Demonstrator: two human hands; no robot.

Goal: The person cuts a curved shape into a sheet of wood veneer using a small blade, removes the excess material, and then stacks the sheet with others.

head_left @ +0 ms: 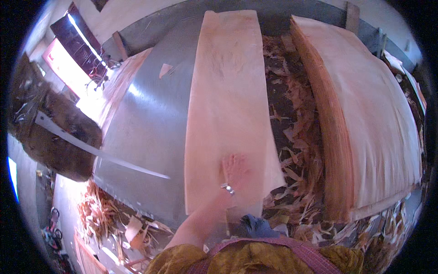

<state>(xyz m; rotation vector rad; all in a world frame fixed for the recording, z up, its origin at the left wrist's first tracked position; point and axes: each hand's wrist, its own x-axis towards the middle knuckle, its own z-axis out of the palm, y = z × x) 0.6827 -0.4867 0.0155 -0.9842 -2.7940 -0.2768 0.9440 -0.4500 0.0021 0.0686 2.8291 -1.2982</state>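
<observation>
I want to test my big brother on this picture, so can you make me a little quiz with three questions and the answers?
1. Pick one: In the picture, where is the thick layered stack compared with the long pale sheet?
A. To its left
B. To its right
C. Underneath it

2. True or false: The left hand is over the layered stack.

3. Short answer: What shiny thing is worn just behind that hand?

Key:
1. B
2. False; it is over the long pale sheet.
3. A silvery band.
</observation>
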